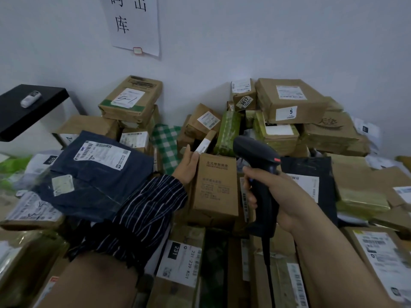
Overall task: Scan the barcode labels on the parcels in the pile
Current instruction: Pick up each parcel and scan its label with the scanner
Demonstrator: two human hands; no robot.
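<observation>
A black handheld barcode scanner (259,170) is gripped by my right hand (273,194), its head pointing up and away over the pile. My left hand (188,166) holds the upper left edge of an upright brown carton (215,185) with printed text on its face. A white label strip (244,201) runs down that carton's right side, next to the scanner. Around them lie several parcels: a dark blue bag (93,174) with a white barcode label at left, and a carton marked 231 (180,263) in front.
Brown boxes are stacked against the white wall, one marked 5 (289,101). A black shelf (26,107) with a small white device on it juts out at left. A paper sign (133,23) hangs on the wall. A green checked bag (166,143) lies mid-pile.
</observation>
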